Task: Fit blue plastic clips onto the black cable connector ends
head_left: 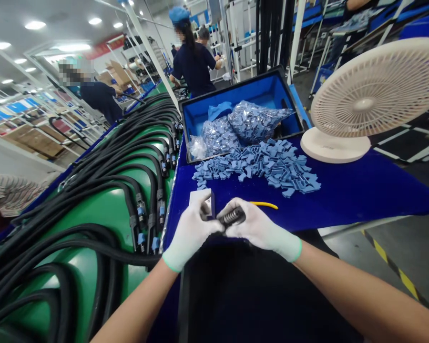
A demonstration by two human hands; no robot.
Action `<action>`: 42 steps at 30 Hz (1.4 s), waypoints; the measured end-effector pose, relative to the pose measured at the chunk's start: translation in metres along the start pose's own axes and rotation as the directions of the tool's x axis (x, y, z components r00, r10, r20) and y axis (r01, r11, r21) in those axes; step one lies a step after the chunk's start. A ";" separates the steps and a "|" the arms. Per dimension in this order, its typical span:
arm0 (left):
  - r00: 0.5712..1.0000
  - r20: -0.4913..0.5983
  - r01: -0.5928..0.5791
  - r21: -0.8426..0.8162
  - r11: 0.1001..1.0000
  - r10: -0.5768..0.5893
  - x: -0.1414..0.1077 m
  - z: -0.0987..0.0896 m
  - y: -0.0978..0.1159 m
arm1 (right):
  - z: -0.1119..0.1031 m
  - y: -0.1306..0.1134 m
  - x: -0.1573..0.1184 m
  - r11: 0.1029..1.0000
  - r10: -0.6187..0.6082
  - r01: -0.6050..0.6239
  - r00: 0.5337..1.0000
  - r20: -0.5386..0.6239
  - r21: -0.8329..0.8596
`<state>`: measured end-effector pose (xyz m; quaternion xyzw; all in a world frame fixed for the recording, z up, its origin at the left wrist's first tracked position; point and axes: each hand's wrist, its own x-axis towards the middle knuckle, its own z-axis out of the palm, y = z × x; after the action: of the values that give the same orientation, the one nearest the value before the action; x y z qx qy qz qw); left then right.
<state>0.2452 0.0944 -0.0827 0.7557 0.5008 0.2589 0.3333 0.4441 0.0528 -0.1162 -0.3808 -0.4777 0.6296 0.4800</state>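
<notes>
Both hands wear white gloves and meet over the near edge of the blue table. My right hand (252,226) is closed round a black connector (233,216) with a coiled metal spring. From the other side my left hand (195,228) pinches the connector's left end, fingers closed. Just behind the left hand stands a white block (208,197). A yellow-handled tool (266,205) lies beyond the right hand, partly covered by it. Farther back is a heap of small blue clips (271,164).
A blue crate (288,102) with bagged clips stands behind the heap, a white fan (364,102) at the right. Black cables (103,183) with connector ends cover the green surface (112,205) at left. Several people are in the background; a striped sleeve (14,190) shows at far left.
</notes>
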 end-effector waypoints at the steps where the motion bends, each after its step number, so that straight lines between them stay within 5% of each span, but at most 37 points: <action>1: 0.992 -0.122 0.004 0.058 0.998 0.003 -0.008 0.000 0.001 | 0.003 0.003 0.001 0.998 -0.019 0.023 0.998 -0.055 0.065; 3: 0.974 -0.214 0.080 0.015 0.997 -0.075 -0.025 -0.001 0.000 | 0.011 0.010 0.000 0.970 -0.066 0.108 0.978 -0.196 0.216; 5: 0.968 -0.086 0.195 -0.327 0.925 -0.234 -0.037 -0.003 -0.006 | 0.021 0.018 -0.003 0.937 -0.110 0.193 0.955 -0.276 0.292; 6: 0.955 -0.011 0.242 -0.550 0.799 -0.297 -0.040 -0.004 -0.010 | 0.023 0.020 -0.004 0.940 -0.136 0.199 0.964 -0.229 0.278; 8: 0.932 0.032 0.197 -0.880 0.433 -0.360 -0.038 -0.009 -0.019 | 0.018 0.021 0.001 0.980 -0.191 0.183 0.977 0.097 0.082; 10: 0.912 -0.067 0.023 -0.977 0.213 -0.405 -0.028 -0.017 -0.024 | -0.002 0.015 0.018 0.891 -0.131 0.280 0.913 0.386 -0.358; 11: 0.909 -0.124 -0.043 -0.977 0.207 -0.397 -0.021 -0.023 -0.026 | -0.016 0.011 0.030 0.727 -0.097 0.329 0.918 0.385 -0.603; 12: 0.914 -0.177 -0.086 -0.964 0.253 -0.365 -0.013 -0.029 -0.027 | -0.032 0.007 0.044 0.473 -0.098 0.272 0.961 0.257 -0.838; 13: 0.922 -0.224 -0.114 -0.936 0.332 -0.316 -0.005 -0.035 -0.026 | -0.048 0.003 0.058 0.206 -0.094 0.123 0.990 0.105 -0.971; 14: 0.927 -0.266 -0.135 -0.894 0.426 -0.264 0.003 -0.041 -0.026 | -0.063 0.000 0.071 0.077 -0.110 0.019 0.994 0.010 -0.997; 17: 0.921 -0.362 -0.178 -0.718 0.673 -0.143 0.029 -0.052 -0.023 | -0.093 -0.003 0.101 -0.073 -0.087 -0.077 0.994 -0.071 -0.994; 20: 0.904 -0.423 -0.217 -0.583 0.783 -0.064 0.052 -0.055 -0.024 | -0.101 -0.001 0.111 -0.132 -0.058 -0.038 0.998 -0.030 -0.991; 24: 0.895 -0.445 -0.229 -0.490 0.841 -0.016 0.071 -0.052 -0.033 | -0.100 0.002 0.107 -0.134 -0.044 0.019 0.999 0.025 -0.991; 29: 0.889 -0.453 -0.169 -0.461 0.871 -0.066 0.071 -0.044 -0.046 | -0.089 -0.003 0.099 -0.030 -0.095 0.040 0.995 0.043 -0.999; 35: 0.855 -0.507 -0.102 -0.368 0.924 -0.107 0.068 -0.036 -0.048 | -0.027 -0.014 0.105 0.493 -0.153 0.294 0.956 0.251 -0.819; 42: 0.921 -0.389 -0.112 -0.318 0.942 -0.021 0.068 -0.051 -0.053 | 0.038 0.000 0.137 0.570 -0.164 0.375 0.924 0.346 -0.731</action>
<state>0.2021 0.1849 -0.0863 0.6339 0.4875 0.4915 0.3449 0.3741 0.1769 -0.1091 -0.3949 -0.8112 0.3158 0.2938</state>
